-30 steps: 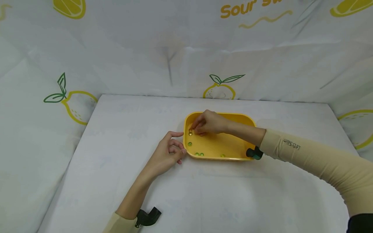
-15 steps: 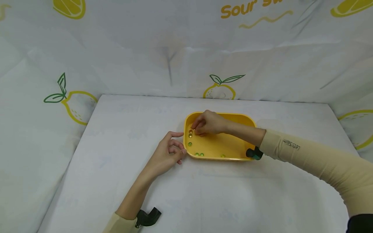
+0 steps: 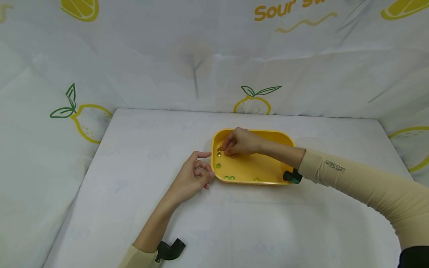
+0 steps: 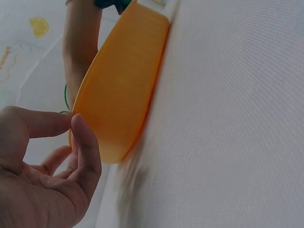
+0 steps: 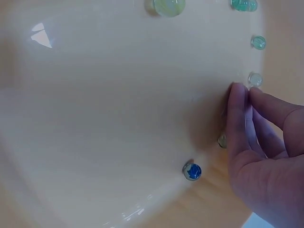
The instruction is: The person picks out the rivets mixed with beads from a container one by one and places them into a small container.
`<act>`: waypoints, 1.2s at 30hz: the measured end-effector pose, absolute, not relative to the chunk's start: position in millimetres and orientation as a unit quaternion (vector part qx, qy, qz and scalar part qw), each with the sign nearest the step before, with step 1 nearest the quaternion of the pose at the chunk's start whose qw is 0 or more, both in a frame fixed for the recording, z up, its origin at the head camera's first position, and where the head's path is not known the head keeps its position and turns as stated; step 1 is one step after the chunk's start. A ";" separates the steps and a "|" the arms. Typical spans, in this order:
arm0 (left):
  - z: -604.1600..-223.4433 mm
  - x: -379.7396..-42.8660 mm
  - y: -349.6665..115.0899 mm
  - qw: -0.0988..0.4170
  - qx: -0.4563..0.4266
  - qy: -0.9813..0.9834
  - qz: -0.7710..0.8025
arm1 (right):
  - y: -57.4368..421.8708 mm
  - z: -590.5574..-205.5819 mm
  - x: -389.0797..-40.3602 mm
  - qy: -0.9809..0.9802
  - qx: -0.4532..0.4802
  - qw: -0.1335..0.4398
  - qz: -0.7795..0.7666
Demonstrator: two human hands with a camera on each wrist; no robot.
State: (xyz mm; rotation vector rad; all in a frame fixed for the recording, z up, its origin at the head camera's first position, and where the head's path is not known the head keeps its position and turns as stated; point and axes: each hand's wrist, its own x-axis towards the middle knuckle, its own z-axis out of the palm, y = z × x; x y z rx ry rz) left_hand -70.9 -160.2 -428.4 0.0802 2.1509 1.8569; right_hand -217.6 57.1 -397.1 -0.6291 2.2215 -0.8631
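1. Head view: a yellow tray [image 3: 268, 163] sits on a white table [image 3: 134, 160], with a white cloth [image 3: 151, 67] printed with lemons hanging behind it.
2. At the tray's left end is the left hand [image 3: 190, 178], its index finger and thumb at the rim with a moderate gap between them; the other fingers are loosely bent.
3. Over the tray from the right comes the right hand [image 3: 246, 141], thumb and fingertips drawn close together near the left wall. Whether they have a marble between them I cannot tell.
4. Several marbles [image 3: 219, 154] lie inside the tray along its left wall. Two sit side by side near the front left corner, and a green marble [image 3: 256, 179] lies farther right along the front wall.
5. Right wrist view: a clear marble [image 5: 255, 79] sits right by the thumb tip, a pale marble [image 5: 222, 140] is partly hidden behind the fingers, and a blue marble [image 5: 192, 171] lies a little apart from the hand.
6. A beige sleeve [image 3: 355, 178] covers the right forearm.
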 end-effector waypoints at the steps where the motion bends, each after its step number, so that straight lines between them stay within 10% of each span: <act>1: -428.3 -70.9 -160.1 0.149 0.028 0.748 0.646 | 57.1 -397.0 -217.5 0.848 -0.242 0.334 -0.332; 36: -428.3 -70.5 -158.5 0.147 0.028 0.748 0.647 | 73.2 -376.5 -217.1 0.826 -0.253 0.349 -0.363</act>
